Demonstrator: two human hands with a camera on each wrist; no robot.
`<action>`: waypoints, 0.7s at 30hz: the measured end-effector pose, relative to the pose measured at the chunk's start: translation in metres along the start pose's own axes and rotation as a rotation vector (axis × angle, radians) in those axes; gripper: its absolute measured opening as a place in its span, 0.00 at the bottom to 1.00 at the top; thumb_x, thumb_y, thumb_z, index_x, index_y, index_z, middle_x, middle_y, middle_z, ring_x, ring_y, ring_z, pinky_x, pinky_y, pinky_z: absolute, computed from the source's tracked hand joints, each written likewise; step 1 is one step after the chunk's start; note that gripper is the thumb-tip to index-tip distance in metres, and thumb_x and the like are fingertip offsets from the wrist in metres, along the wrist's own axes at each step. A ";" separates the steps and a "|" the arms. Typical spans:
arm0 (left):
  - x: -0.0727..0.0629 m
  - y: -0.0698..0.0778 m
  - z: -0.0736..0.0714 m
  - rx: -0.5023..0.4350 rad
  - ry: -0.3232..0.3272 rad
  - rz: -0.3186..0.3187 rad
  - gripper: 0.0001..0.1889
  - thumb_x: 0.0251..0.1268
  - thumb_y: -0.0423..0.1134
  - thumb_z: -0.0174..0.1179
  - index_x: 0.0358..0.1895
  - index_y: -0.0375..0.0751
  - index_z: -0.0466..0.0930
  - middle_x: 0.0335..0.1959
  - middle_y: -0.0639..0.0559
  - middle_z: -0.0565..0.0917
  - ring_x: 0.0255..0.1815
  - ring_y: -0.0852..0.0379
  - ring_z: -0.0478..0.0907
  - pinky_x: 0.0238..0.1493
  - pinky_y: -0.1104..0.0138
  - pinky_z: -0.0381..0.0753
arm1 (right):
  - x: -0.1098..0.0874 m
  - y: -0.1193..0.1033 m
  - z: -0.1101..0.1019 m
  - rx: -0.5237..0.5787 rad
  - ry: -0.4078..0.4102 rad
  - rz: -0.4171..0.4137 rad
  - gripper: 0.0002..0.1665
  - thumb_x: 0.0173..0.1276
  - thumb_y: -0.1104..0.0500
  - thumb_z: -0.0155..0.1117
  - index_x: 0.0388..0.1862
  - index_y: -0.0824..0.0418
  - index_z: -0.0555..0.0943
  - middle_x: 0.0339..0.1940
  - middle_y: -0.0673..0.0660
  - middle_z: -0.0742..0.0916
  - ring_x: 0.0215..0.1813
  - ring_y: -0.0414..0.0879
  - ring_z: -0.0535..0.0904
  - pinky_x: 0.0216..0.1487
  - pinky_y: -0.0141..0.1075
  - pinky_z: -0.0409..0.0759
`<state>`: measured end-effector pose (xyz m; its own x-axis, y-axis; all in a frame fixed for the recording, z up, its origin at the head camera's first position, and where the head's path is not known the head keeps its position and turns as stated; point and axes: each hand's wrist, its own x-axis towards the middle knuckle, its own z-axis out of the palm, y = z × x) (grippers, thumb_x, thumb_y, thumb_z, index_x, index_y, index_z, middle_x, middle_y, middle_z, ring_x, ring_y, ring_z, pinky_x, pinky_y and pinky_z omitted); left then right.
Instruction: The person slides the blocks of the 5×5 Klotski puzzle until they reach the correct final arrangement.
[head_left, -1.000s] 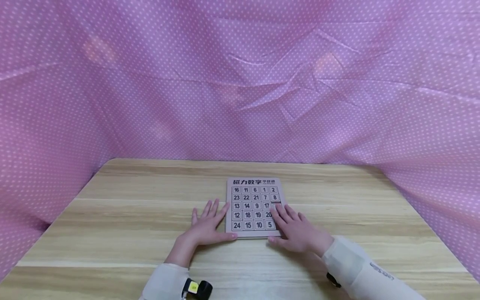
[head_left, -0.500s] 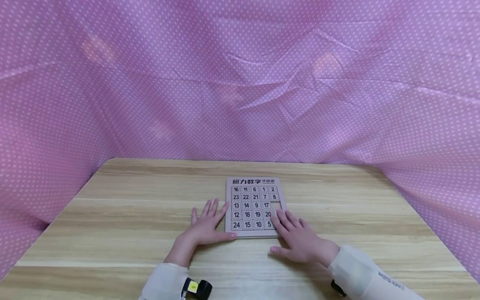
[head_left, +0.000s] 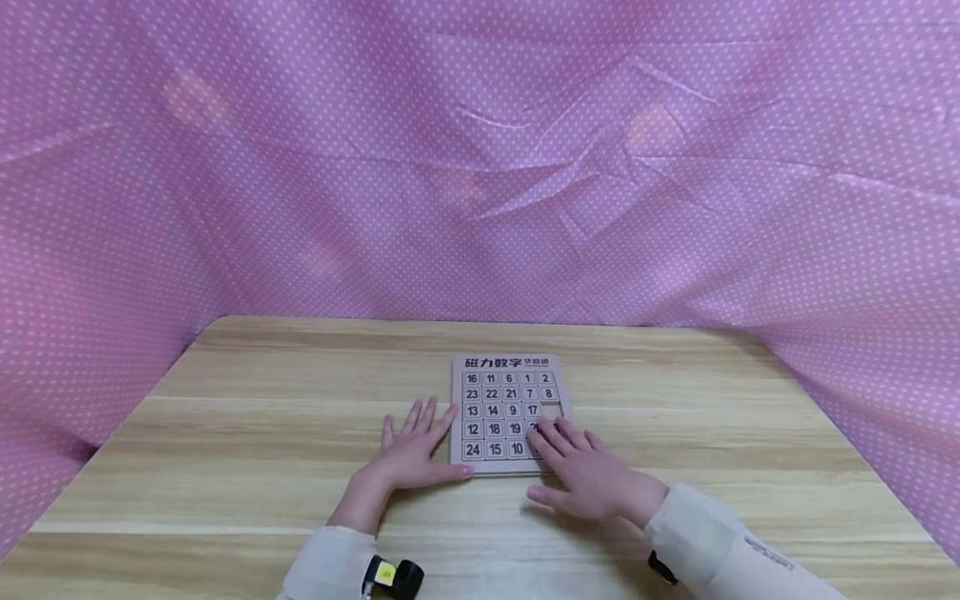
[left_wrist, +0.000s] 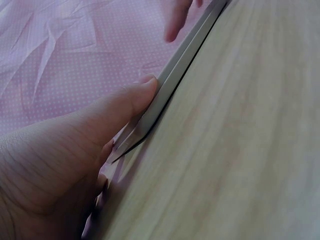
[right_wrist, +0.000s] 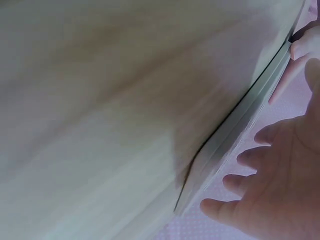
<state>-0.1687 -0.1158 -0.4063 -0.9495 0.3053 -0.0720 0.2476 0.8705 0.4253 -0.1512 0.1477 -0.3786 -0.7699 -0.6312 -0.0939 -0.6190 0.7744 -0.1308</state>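
Tiles (head_left: 492, 411) bearing numbers fill the sliding-number puzzle (head_left: 487, 468) on the worktop (head_left: 262, 417), except one gap right of 17. Left hand (head_left: 411, 460), fingers spread, touches its left edge and near corner. Right hand (head_left: 588, 477), fingers extended, slightly spread, has shifted left, now mostly covering 20 and 5.

wood-grain table (head_left: 247, 450), numbered tile puzzle (head_left: 495, 420) flat on it
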 end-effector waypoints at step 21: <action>-0.001 0.000 -0.002 0.016 0.006 0.018 0.51 0.36 0.76 0.46 0.67 0.55 0.46 0.67 0.44 0.40 0.65 0.45 0.31 0.55 0.44 0.23 | 0.067 -0.041 -0.001 -0.064 -0.081 -0.025 0.49 0.55 0.26 0.23 0.68 0.53 0.45 0.68 0.51 0.50 0.66 0.54 0.41 0.59 0.56 0.45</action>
<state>-0.1681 -0.1172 -0.4045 -0.9460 0.3186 -0.0594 0.2675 0.8711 0.4119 -0.1776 0.0734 -0.3784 -0.7409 -0.6494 -0.1713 -0.6482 0.7582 -0.0705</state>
